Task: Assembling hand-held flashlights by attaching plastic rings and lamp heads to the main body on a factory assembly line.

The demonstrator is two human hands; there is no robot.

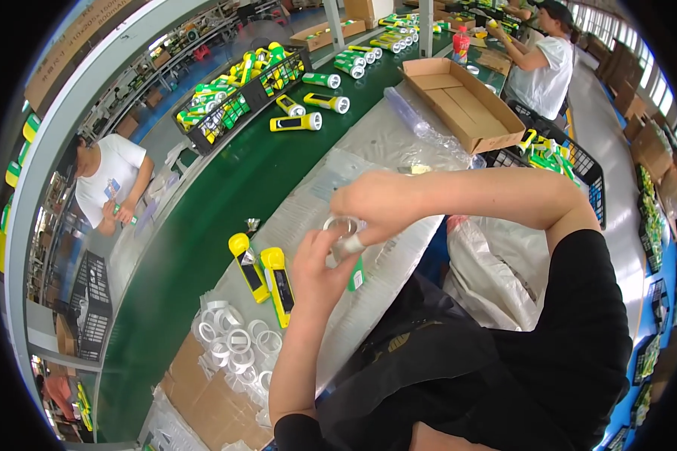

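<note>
My left hand point(317, 272) is curled around a flashlight whose green-and-white body point(356, 276) shows below the fingers. At its head, a clear, pale ring point(341, 224) sits between my two hands. My right hand point(377, 204) bends over from above, its fingers closed at that ring; a white wrap covers one finger. Part of the grip is hidden by the hands. Left of my left hand lie two yellow flashlights with dark panels, one point(249, 267) beside the other point(278, 286). Nearer me is a pile of white rings point(237, 342).
A green conveyor belt point(203, 203) runs along the left, carrying flashlights point(295, 122) and a black crate point(259, 94) of them. An open cardboard box point(462, 105) stands at the far right of the bench. Co-workers point(541, 64) sit beyond and across the belt point(113, 177).
</note>
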